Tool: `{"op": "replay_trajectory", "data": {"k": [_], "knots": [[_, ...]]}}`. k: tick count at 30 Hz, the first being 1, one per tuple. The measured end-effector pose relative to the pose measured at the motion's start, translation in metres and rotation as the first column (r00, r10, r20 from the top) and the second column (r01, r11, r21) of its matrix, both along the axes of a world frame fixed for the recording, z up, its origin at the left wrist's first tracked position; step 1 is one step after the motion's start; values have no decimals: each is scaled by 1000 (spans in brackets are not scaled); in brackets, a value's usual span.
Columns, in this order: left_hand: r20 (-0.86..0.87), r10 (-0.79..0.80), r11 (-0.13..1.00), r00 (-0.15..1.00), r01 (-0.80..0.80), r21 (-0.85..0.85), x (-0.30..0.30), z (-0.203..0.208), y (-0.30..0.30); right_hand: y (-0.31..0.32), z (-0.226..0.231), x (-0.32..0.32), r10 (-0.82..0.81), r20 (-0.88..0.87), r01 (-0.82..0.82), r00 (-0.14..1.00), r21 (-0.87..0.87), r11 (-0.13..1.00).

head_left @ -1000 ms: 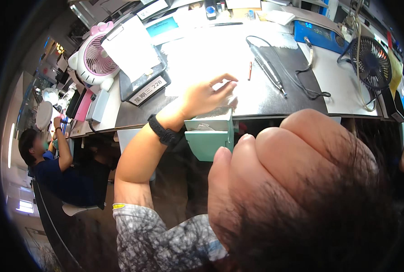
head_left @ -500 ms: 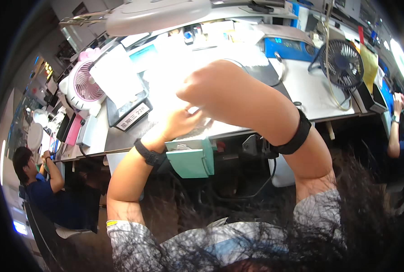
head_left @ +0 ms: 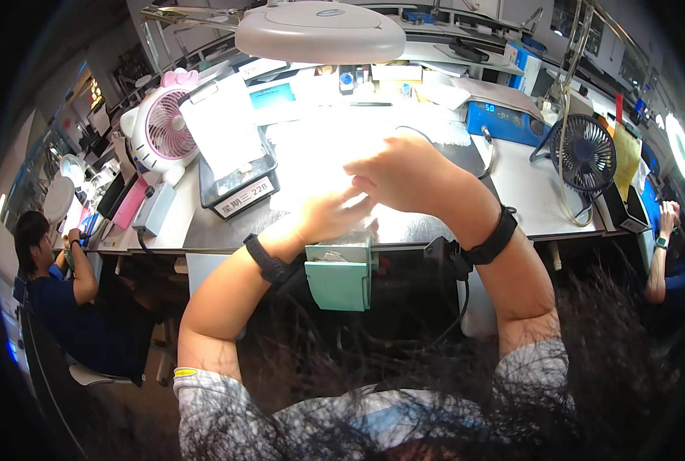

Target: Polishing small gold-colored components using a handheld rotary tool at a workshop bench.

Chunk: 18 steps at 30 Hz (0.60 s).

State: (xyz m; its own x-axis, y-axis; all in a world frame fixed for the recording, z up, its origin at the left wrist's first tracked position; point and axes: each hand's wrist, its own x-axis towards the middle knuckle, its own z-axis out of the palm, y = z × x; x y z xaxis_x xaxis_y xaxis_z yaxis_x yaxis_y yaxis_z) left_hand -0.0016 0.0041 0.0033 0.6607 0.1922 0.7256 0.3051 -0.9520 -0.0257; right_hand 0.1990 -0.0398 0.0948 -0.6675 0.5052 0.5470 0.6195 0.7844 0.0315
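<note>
Under strong glare my left hand (head_left: 329, 213) and my right hand (head_left: 400, 175) meet above the near part of the workbench. The right hand is closed with its back toward me. The left hand's fingers are bent in toward it, close against its fingertips. Whatever lies between the fingers is washed out by the light or hidden. Each wrist has a black band. Just below the left hand, a mint-green open-topped holder (head_left: 338, 286) hangs at the bench's front edge, with small pale things inside. A white magnifier lamp (head_left: 319, 34) hangs above and beyond both hands.
Left of my hands are a black tray (head_left: 239, 204), white papers (head_left: 220, 131) and a pink-and-white fan (head_left: 166, 127). To the right stand a blue box with a digital display (head_left: 504, 123) and a dark fan (head_left: 584, 154). Other people sit at far left (head_left: 74, 292) and far right (head_left: 669, 219).
My right hand has come down from its raised position, its fingers now against the left hand's. The whole view has tilted, so the bench and lamp appear lower and farther right.
</note>
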Motion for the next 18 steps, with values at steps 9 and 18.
{"op": "replay_trajectory", "data": {"k": [9,18], "knots": [[16,-9,993,1000,10,-119,-1,-2,1,-1,-2,-2,-2,4,2,1000,23,1000],[29,23,985,999,-18,-171,-4,-6,1,0,-4,-5,-15,34,15,999,19,1000]]}}
